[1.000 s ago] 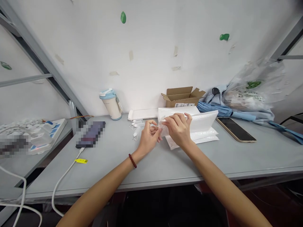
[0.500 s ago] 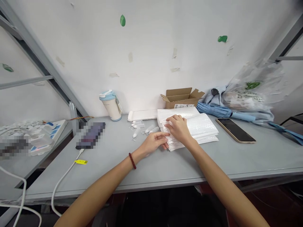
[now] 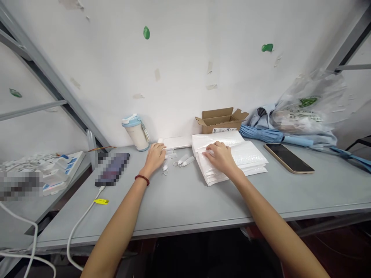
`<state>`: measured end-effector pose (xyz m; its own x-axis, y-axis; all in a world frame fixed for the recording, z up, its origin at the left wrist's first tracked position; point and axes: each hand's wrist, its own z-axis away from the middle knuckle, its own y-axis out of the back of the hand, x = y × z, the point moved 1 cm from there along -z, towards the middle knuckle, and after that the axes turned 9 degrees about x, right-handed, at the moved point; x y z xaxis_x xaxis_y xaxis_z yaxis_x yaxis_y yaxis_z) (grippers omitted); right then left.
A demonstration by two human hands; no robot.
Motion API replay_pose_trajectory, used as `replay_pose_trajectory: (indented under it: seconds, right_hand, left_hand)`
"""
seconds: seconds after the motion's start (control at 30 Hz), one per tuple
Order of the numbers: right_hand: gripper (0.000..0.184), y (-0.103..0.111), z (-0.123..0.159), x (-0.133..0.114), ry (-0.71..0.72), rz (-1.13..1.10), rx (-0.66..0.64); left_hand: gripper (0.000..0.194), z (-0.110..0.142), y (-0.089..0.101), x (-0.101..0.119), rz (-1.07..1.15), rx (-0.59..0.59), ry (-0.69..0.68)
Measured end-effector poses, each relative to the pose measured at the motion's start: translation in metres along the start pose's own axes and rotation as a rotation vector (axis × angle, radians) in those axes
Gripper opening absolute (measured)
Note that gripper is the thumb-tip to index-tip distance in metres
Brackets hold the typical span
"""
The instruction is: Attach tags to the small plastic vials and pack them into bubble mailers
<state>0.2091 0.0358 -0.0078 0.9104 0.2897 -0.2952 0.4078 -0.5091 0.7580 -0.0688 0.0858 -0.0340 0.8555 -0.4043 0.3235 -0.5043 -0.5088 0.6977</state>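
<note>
My right hand (image 3: 219,156) rests on a stack of white bubble mailers (image 3: 249,154), fingers bent over the top one and thumb apart. Over at the left, my left hand (image 3: 155,156), with a dark red bead bracelet (image 3: 142,178) at the wrist, is low over the table by the left end of a long flat white strip (image 3: 178,142). Its fingers are loosely bent and nothing shows in them; the fingertips are partly hidden. Several small white tube-shaped pieces with thin loops (image 3: 182,159) lie between my hands.
An open cardboard box (image 3: 222,119) stands behind the mailers. A cup with a blue lid (image 3: 136,135) is at back left, near a blurred phone on a cable (image 3: 113,170). To the right lie another phone (image 3: 290,158), a folded blue umbrella (image 3: 261,133) and a plastic bag (image 3: 307,108).
My left hand has left the mailers' near left edge and moved left to the end of the white strip. My right hand stays on the mailers.
</note>
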Motion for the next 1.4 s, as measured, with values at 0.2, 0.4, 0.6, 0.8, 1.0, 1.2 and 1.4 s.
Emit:
replay_pose_trajectory:
  seconds: [0.2,0.4,0.6,0.8,1.0,1.2,1.4]
  right_hand:
    - [0.020,0.007,-0.001,-0.003,-0.045,-0.075,-0.051]
    - [0.022,0.003,0.000,-0.003,-0.038,0.041,-0.071]
    - [0.024,0.000,0.000,-0.002,-0.063,0.093,-0.053]
    - [0.026,-0.002,0.001,0.000,-0.069,0.095,-0.020]
    - [0.026,-0.005,0.003,0.001,-0.051,0.078,0.038]
    - [0.026,-0.006,0.004,0.003,-0.027,0.044,0.157]
    - [0.042,-0.002,0.004,0.002,0.128,-0.064,0.394]
  left_hand:
    - [0.041,0.000,-0.014,-0.021,-0.083,-0.162,0.043]
    - [0.046,-0.001,-0.014,-0.017,-0.122,-0.178,0.106]
    - [0.045,0.002,-0.017,-0.014,-0.129,-0.200,0.122]
    - [0.042,-0.002,-0.009,-0.002,-0.157,-0.055,0.049]
    - [0.038,-0.007,0.016,0.007,-0.123,0.177,-0.033]
    - [0.027,0.000,0.036,0.023,-0.041,0.497,-0.086]
    - [0.017,0.010,0.034,0.059,0.118,0.698,-0.225]
